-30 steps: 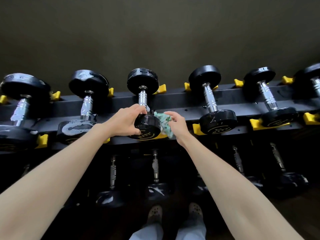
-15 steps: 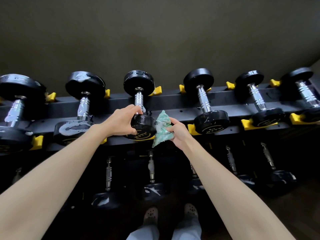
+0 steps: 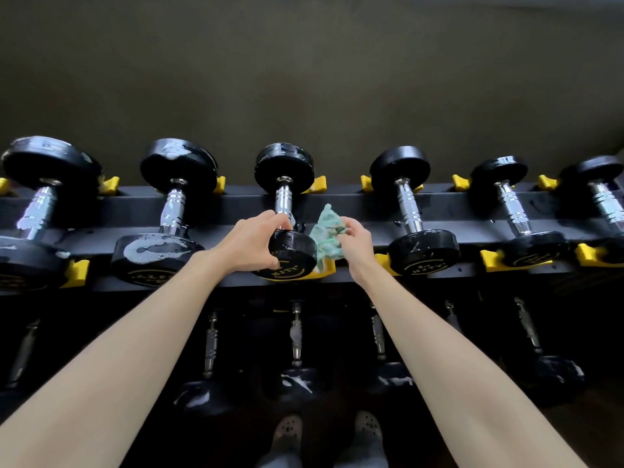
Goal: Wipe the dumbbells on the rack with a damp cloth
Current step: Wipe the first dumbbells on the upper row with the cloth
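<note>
1. The black rubber-headed dumbbell with a ribbed chrome handle [image 3: 293, 251] lies across the top tier of the rack. Its near head sits under the left hand's fingers and just left of the right hand. Its far head points away from both hands toward the wall.
2. The left hand [image 3: 248, 243] grasps that near head from its left side. The fingers curl over the top edge where the head meets the handle, and the thumb lies on the lower front face.
3. The crumpled pale green cloth [image 3: 329, 234] is pinched between the fingers and thumb of the right hand [image 3: 354, 239]. It touches the right side of the near head, and its upper tip sticks up past the fingertips.
4. The long black metal rack [image 3: 439, 228] runs left and right beneath both hands, with yellow plastic cradles [image 3: 494, 260] holding the dumbbell heads.
5. Left of the left hand rests a larger black dumbbell with a whitish wet smear on its near head [image 3: 157, 255]. Beyond it lies a bigger one still [image 3: 30, 261], partly cut off by the frame edge.
6. Right of the right hand sits a black dumbbell of similar size [image 3: 423, 249], then two more [image 3: 533, 246] farther out.
7. Below both forearms, a lower tier holds more dumbbells [image 3: 297, 380] in deep shadow, some with white streaks.
8. Between the forearms, nearest the person, stand two feet in pale perforated clogs [image 3: 287, 430].
9. Beyond the hands rises a plain dark wall [image 3: 304, 79].
</note>
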Demonstrator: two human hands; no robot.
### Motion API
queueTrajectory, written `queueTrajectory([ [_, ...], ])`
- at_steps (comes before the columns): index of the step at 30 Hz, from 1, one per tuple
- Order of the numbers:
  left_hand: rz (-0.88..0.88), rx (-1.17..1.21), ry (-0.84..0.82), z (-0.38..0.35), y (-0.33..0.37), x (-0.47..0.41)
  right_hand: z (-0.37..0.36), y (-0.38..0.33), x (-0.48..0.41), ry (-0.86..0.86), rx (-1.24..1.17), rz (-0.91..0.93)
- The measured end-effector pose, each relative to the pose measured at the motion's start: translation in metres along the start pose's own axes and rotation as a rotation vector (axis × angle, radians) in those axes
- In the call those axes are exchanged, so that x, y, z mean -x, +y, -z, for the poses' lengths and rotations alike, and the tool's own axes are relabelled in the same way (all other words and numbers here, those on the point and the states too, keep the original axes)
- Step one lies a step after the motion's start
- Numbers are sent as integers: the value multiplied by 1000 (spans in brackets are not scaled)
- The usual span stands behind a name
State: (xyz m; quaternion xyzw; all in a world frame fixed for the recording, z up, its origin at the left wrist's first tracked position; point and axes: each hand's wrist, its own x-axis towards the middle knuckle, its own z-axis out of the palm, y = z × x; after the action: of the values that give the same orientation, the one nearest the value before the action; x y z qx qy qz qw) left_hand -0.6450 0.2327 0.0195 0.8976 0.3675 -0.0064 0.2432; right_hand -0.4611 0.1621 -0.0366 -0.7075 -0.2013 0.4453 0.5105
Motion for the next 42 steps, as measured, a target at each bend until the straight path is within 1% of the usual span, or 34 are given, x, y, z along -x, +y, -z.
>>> queueTrajectory([
  [4,-2,14,8,-1,-1,0,-12,14,-4,-26,424,134],
  [7,0,24,16,-1,-1,0,-11,22,-6,-87,620,224],
  [10,0,30,18,-2,-1,1,-3,28,-4,-119,677,259],
  [14,3,31,13,-1,0,1,4,41,10,-134,643,248],
  [18,8,30,15,0,2,1,3,49,24,-135,685,333],
  [21,14,34,13,0,1,1,4,41,28,-191,765,264],
  [23,15,31,14,-1,2,0,11,38,30,-210,835,166],
  [24,14,28,15,-1,3,0,16,38,31,-207,830,100],
  [27,5,12,16,-4,6,-2,34,41,40,-79,673,-80],
  [30,6,-4,3,-7,10,-4,43,30,47,62,319,-213],
  [33,5,-23,-2,-6,14,-4,45,12,53,135,32,-314],
  [38,10,-55,-15,-8,23,-7,48,-10,65,23,-345,-308],
  [42,2,-115,-61,-10,31,-12,52,-32,73,62,-445,-280],
])
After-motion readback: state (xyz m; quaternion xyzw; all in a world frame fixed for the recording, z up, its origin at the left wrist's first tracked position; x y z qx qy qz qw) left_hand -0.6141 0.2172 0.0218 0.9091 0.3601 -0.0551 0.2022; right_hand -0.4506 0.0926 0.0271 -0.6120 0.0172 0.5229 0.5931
